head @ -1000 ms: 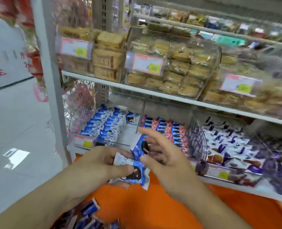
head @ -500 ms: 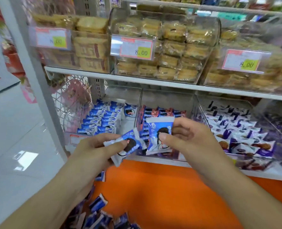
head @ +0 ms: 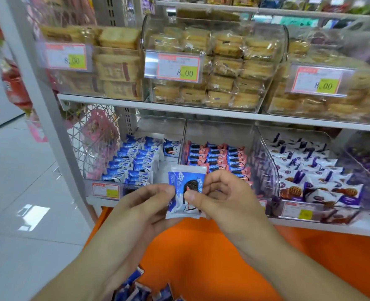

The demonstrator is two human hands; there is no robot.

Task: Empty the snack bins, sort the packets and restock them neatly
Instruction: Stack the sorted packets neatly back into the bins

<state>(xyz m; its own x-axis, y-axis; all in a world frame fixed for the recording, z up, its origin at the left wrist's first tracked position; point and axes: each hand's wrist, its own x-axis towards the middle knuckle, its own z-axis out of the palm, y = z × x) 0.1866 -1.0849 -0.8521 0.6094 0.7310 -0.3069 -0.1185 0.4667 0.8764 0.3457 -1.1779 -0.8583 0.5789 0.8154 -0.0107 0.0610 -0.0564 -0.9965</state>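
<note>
right now both hands are up in front of the lower shelf, sharing a blue cookie packet (head: 185,191) held upright. the left hand (head: 140,210) has its thumb and fingers closed on the packet's left edge, and the right hand (head: 221,198) pinches the right side, thumb pressed on the printed front. there seem to be more packets stacked behind the front one, though i can't tell how many.

it hangs just in front of the left bin (head: 132,164), where matching blue packets stand in rows with a bare strip on the right. the pink-and-blue packets (head: 217,158) fill the next bin. more blue packets (head: 140,288) lie heaped low on the orange surface (head: 201,257).

i'd judge the packet light and crinkly, its film slick, and the biscuit inside likely to crack if squeezed. better to hold it by the flat sealed edges, as now, than across the middle.
</note>
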